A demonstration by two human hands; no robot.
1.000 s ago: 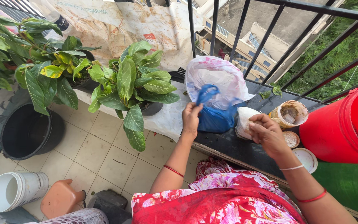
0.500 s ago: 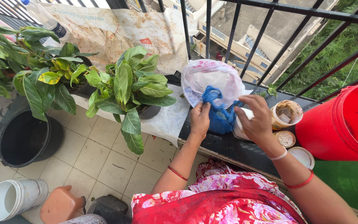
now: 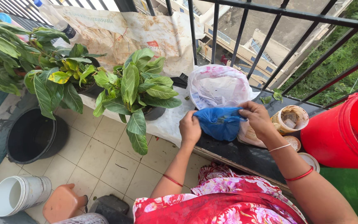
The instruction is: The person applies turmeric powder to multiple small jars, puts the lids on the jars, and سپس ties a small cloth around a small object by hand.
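Blue bag (image 3: 219, 123) now stretched open between both hands.

A dark stone ledge (image 3: 245, 155) runs below the railing. On it lie a blue bag (image 3: 219, 123), a white bag (image 3: 218, 87) behind it, a stained tub (image 3: 290, 118) and two small lids (image 3: 293, 142) to the right. Left, a pale sheet (image 3: 168, 120) carries a potted plant (image 3: 139, 89). The tiled floor (image 3: 100, 157) bears a black pot (image 3: 32, 135), a white bucket (image 3: 19, 195) and an orange stool (image 3: 63, 203).

Blue plastic bag (image 3: 219, 123), crumpled, mouth stretched wide open, on dark ledge (image 3: 245, 153), just near white bag (image 3: 218, 86).
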